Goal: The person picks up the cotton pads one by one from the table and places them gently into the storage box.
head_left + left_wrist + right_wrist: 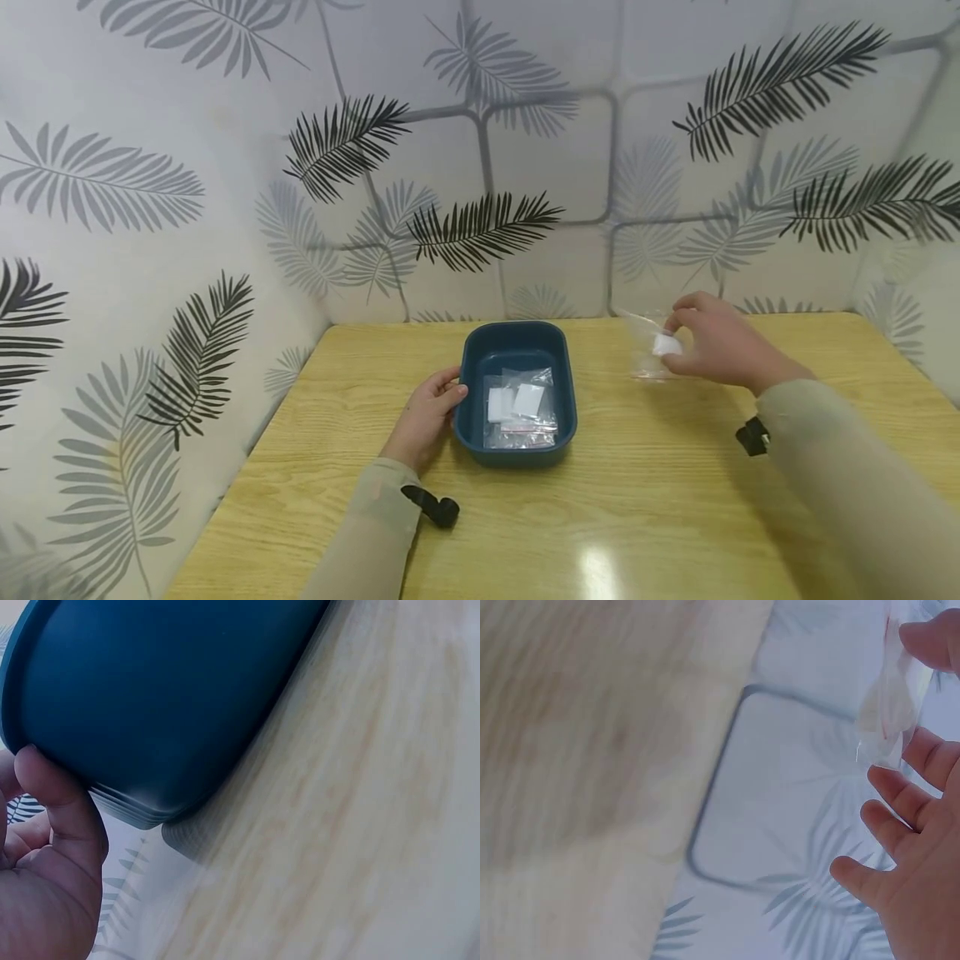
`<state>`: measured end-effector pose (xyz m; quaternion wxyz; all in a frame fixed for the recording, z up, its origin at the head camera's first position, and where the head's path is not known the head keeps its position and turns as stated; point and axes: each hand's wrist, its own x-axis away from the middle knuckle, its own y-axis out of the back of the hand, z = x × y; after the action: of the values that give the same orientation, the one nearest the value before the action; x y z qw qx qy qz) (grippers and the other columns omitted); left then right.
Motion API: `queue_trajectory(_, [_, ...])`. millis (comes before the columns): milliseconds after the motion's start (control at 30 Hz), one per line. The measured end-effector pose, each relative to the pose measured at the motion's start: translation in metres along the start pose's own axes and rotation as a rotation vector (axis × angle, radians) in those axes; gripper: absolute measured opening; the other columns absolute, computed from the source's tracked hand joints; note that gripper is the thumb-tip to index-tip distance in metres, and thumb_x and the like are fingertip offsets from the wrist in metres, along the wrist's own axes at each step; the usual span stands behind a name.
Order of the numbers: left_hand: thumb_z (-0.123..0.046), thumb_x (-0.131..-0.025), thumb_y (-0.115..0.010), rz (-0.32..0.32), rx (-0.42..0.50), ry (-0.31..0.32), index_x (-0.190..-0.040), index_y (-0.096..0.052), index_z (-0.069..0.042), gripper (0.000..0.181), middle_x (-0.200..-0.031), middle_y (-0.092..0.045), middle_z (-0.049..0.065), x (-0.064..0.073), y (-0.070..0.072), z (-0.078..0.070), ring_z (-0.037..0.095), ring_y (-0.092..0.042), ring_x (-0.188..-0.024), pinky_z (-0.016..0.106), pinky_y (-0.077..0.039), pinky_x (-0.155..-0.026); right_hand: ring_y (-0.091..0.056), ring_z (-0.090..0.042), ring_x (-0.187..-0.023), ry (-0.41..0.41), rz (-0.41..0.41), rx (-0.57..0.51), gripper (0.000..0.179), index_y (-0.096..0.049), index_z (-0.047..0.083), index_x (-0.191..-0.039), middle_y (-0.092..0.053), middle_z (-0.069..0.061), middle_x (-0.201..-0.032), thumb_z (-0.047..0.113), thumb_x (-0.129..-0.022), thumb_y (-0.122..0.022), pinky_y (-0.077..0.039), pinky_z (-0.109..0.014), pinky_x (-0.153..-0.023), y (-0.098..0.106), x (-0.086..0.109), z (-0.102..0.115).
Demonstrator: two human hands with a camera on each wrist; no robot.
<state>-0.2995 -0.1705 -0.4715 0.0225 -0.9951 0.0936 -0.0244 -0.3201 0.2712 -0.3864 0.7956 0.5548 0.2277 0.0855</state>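
Observation:
A dark blue rectangular plastic tub (517,340) stands on the wooden table. My left hand (429,417) holds its left side, the thumb at the rim and the other fingers along the outer wall; the left wrist view shows the thumb (64,791) against the tub's side. Inside the tub lie several clear zip bags (542,417) with white pieces in them. Off to the tub's right, my right hand (723,346) pinches another clear zip bag (647,354) with a white piece inside, raised above the table. In the right wrist view, this bag (885,712) hangs between thumb and forefinger.
The light wooden table (645,517) reaches back to a wall (547,158) with a leaf pattern. Black straps (435,506) sit on both sleeved wrists. Another patterned wall (150,333) borders the table on the left.

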Motion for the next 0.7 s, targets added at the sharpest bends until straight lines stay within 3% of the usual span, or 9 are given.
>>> queue_trajectory(200, [-0.014,-0.105,-0.057,-0.005,0.006,0.001,-0.147,-0.050,-0.007,0.043,-0.120,-0.060,0.018,0.001,0.000,-0.001,0.019,-0.060,-0.089,0.028,-0.052,-0.072,-0.043,-0.047,-0.124,0.045,-0.027,-0.035,0.029,-0.068,0.008,-0.099,-0.049,-0.026,-0.134,0.027,-0.080,-0.078,-0.037,-0.062,-0.100,0.003,-0.011,0.028])
queue_trajectory(700, [-0.011,-0.106,-0.055,-0.011,-0.003,0.000,-0.148,-0.048,-0.004,0.043,-0.122,-0.059,0.022,0.002,-0.003,-0.003,0.021,-0.060,-0.090,0.028,-0.052,-0.072,-0.042,-0.042,-0.129,0.148,-0.028,-0.048,0.036,-0.069,0.009,-0.101,-0.051,-0.020,-0.138,0.034,-0.077,-0.078,-0.034,-0.055,-0.107,-0.017,-0.043,0.089])
